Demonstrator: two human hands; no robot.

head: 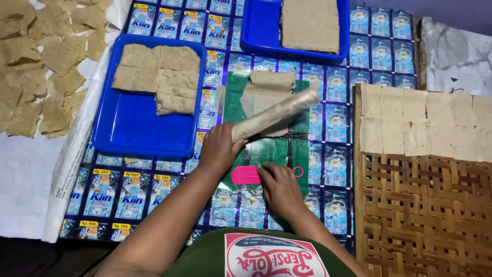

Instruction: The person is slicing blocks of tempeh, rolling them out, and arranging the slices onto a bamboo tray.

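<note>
My left hand (218, 149) grips the near end of a long roller (277, 113) wrapped in clear plastic, held slanted above a green mat (236, 102). A thin beige dough sheet (264, 95) lies on the mat, its far end folded over. My right hand (279, 187) rests its fingers on a pink plastic scraper (245, 175) at the mat's near edge.
A blue tray (133, 131) at left holds cut dough sheets; a second blue tray (261, 36) at top holds a dough slab. Dried pieces (41, 61) lie on white paper at far left. A woven bamboo rack (420, 205) with pale squares stands at right.
</note>
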